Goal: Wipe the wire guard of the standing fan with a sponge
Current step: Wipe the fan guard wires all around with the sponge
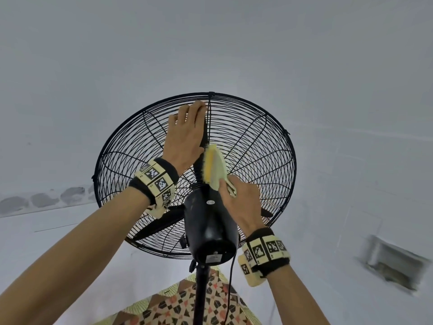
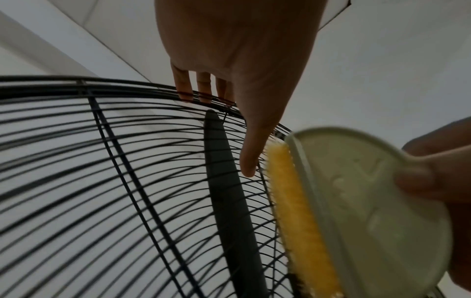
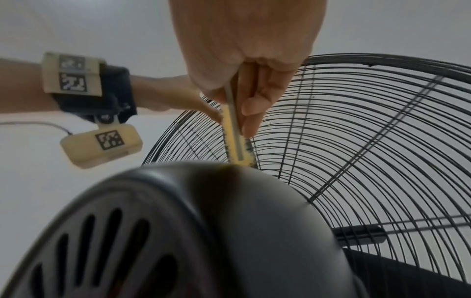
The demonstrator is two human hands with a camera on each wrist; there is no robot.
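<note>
A: Step?
B: Mid-wipe. Right hand (image 1: 241, 202) pinches the sponge (image 1: 214, 168), a yellow pad on a pale plastic back, edge-on against the rear wire guard (image 1: 255, 141) just above the motor housing (image 1: 210, 228).
A: Left hand (image 1: 186, 134)?
B: Fingers straight, flat on the guard near the top rim, holding nothing, probably steadying it.
A: Next?
B: My guess: stroke along the wires outward toward the rim, keeping pressure light so the fan doesn't tip, left hand bracing.
</note>
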